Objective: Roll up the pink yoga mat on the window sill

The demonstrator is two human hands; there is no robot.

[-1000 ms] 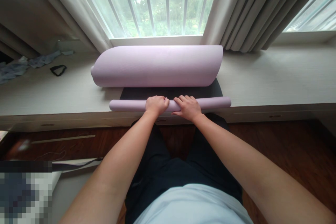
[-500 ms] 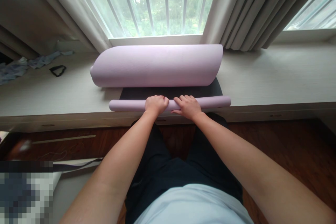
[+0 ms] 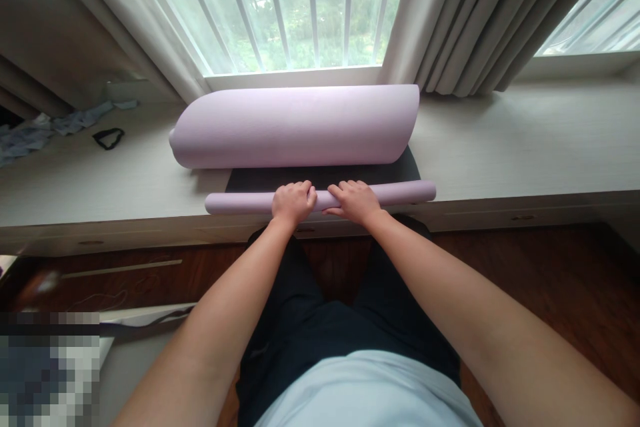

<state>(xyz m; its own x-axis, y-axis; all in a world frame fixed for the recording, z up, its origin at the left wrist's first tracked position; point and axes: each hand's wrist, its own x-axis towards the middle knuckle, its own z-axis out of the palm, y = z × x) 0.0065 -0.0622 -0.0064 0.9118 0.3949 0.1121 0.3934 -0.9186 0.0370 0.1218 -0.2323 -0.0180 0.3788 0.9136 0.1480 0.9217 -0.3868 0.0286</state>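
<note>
A lilac yoga mat (image 3: 300, 127) with a dark grey underside lies on the pale window ledge. Its far part curls up in a wide loose roll near the window, while the near end is wound into a thin tight roll (image 3: 406, 192) along the ledge's front edge. A strip of dark grey (image 3: 320, 177) shows between the two. My left hand (image 3: 294, 202) is wrapped over the thin roll just left of its middle. Close beside it, my right hand (image 3: 354, 201) grips the same roll from above, with its thumb on the near side.
Black band (image 3: 108, 139) and crumpled pale cloth (image 3: 30, 137) lie on the left of the ledge (image 3: 520, 140). Grey curtains (image 3: 465, 20) hang on both sides of the barred window (image 3: 280, 13). Drawer fronts run below the ledge, above a dark wooden floor (image 3: 540, 280).
The whole view has shifted slightly. Both hands keep their places on the thin roll, and the mat looks the same.
</note>
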